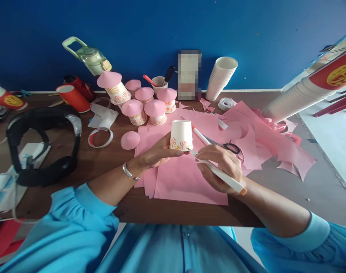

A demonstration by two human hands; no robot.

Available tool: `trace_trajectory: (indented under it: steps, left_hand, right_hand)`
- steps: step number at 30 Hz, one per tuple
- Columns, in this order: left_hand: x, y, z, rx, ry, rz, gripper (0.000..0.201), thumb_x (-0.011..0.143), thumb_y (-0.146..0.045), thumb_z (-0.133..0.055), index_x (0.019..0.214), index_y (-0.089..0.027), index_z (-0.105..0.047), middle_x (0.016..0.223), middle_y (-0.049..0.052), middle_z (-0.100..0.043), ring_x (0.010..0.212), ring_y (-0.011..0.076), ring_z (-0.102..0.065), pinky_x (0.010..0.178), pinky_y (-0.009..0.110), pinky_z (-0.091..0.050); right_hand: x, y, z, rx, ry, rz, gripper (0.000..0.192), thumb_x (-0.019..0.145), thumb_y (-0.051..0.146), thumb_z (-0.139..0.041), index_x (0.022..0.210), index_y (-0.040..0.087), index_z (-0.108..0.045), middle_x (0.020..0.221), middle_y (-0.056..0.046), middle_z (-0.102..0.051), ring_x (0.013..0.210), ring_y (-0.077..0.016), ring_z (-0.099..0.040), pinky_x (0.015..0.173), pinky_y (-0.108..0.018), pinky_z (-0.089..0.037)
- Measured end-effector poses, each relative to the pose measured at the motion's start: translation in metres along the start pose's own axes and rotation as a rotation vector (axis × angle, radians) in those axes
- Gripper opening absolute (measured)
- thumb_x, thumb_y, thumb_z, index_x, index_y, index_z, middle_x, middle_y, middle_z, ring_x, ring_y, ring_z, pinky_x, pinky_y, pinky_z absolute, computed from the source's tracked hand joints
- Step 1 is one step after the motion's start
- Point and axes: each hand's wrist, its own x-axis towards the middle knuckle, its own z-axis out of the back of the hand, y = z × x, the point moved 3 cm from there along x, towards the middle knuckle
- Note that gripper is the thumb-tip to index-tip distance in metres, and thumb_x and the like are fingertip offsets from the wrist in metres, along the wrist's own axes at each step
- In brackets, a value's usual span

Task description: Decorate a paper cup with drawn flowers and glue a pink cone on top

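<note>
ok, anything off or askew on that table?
One pink paper cone lies loose on the table, off any cup, unlike the capped cups behind. Pink offcuts litter the right side. The cup in the left hand is upside down.

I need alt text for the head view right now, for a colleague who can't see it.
The left hand holds an upturned paper cup over pink paper while the right hand puts a marker tip to its flower drawings. Behind stand pink-capped cups, a loose pink cone, scissors, tape and a cup stack.
</note>
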Motion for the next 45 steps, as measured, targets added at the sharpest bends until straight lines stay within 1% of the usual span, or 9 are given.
trace_trajectory:
  steps: [3, 7, 13, 18, 22, 26, 33, 39, 45]
  left_hand:
    - [-0.0007, 0.0002, 0.0005, 0.022, 0.006, -0.019, 0.043, 0.089, -0.029, -0.083, 0.13, -0.023, -0.071, 0.116, 0.009, -0.075, 0.11, 0.0235, -0.069, 0.099, 0.038, -0.055]
    - [-0.0004, -0.0017, -0.0007, 0.024, -0.01, -0.006, 0.04, 0.088, -0.029, -0.085, 0.125, -0.022, -0.072, 0.113, 0.008, -0.074, 0.106, 0.0229, -0.069, 0.096, 0.037, -0.055]
    - [0.0006, -0.0027, -0.0027, 0.021, 0.008, -0.003, 0.033, 0.087, -0.03, -0.085, 0.117, -0.022, -0.072, 0.11, 0.006, -0.073, 0.103, 0.0213, -0.067, 0.091, 0.033, -0.051]
    - [0.0003, -0.0024, -0.0028, 0.029, -0.003, 0.025, 0.036, 0.086, -0.031, -0.086, 0.118, -0.022, -0.071, 0.109, 0.005, -0.071, 0.102, 0.0205, -0.065, 0.09, 0.033, -0.05]
    - [0.0, -0.0034, -0.0035, 0.031, -0.021, 0.065, 0.042, 0.084, -0.033, -0.088, 0.121, -0.022, -0.07, 0.112, 0.007, -0.072, 0.104, 0.0231, -0.066, 0.092, 0.036, -0.052]
    - [0.0009, -0.0062, -0.006, 0.024, -0.032, 0.054, 0.045, 0.082, -0.032, -0.089, 0.122, -0.021, -0.071, 0.113, 0.008, -0.072, 0.106, 0.0238, -0.067, 0.094, 0.037, -0.053]
    - [0.0022, -0.0086, -0.0087, -0.02, -0.031, 0.05, 0.039, 0.079, -0.03, -0.091, 0.113, -0.02, -0.074, 0.1, 0.006, -0.072, 0.101, 0.0232, -0.069, 0.095, 0.039, -0.055]
    - [0.0012, -0.0059, -0.0061, -0.009, -0.033, 0.044, 0.042, 0.082, -0.029, -0.09, 0.12, -0.022, -0.072, 0.109, 0.006, -0.072, 0.101, 0.0212, -0.067, 0.093, 0.036, -0.054]
    - [0.0017, -0.0036, -0.0031, 0.016, -0.049, 0.019, 0.04, 0.079, -0.03, -0.092, 0.113, -0.021, -0.073, 0.104, 0.005, -0.071, 0.097, 0.0196, -0.065, 0.088, 0.033, -0.052]
  right_hand:
    - [-0.0001, 0.0001, -0.0026, 0.014, 0.009, -0.048, 0.022, 0.095, 0.01, -0.064, 0.113, 0.023, -0.063, 0.084, -0.002, -0.073, 0.073, -0.0183, -0.076, 0.061, -0.03, -0.063]
    - [-0.0012, 0.0002, -0.0052, -0.003, 0.015, -0.051, 0.019, 0.094, 0.009, -0.065, 0.107, 0.023, -0.062, 0.081, -0.002, -0.073, 0.073, -0.0176, -0.077, 0.063, -0.028, -0.062]
    - [0.0005, 0.0009, -0.0049, -0.031, 0.034, -0.06, 0.02, 0.094, 0.009, -0.064, 0.107, 0.024, -0.062, 0.082, -0.001, -0.075, 0.072, -0.0177, -0.077, 0.062, -0.028, -0.062]
    - [0.0, 0.0, -0.0057, -0.058, 0.054, -0.065, 0.016, 0.096, 0.011, -0.064, 0.106, 0.023, -0.061, 0.083, -0.001, -0.076, 0.073, -0.0169, -0.078, 0.062, -0.028, -0.062]
    - [-0.0015, -0.0015, -0.0066, -0.057, 0.056, -0.068, 0.016, 0.095, 0.01, -0.066, 0.105, 0.022, -0.062, 0.083, -0.001, -0.075, 0.072, -0.0169, -0.077, 0.063, -0.028, -0.061]
    - [-0.0021, -0.002, -0.0062, -0.052, 0.046, -0.083, 0.018, 0.094, 0.009, -0.067, 0.104, 0.023, -0.064, 0.083, 0.0, -0.075, 0.072, -0.0167, -0.076, 0.063, -0.028, -0.061]
    - [-0.0007, -0.0016, -0.0046, -0.091, 0.028, -0.095, 0.02, 0.094, 0.007, -0.065, 0.105, 0.024, -0.062, 0.083, 0.0, -0.075, 0.068, -0.0163, -0.074, 0.06, -0.028, -0.059]
    - [0.0011, 0.0001, -0.0035, -0.048, 0.013, -0.056, 0.021, 0.093, 0.006, -0.065, 0.105, 0.022, -0.062, 0.081, -0.002, -0.074, 0.068, -0.0171, -0.075, 0.06, -0.029, -0.061]
    - [0.0013, 0.0019, -0.0044, -0.047, 0.053, -0.043, 0.022, 0.093, 0.006, -0.065, 0.106, 0.023, -0.063, 0.08, 0.0, -0.073, 0.068, -0.0168, -0.075, 0.057, -0.028, -0.06]
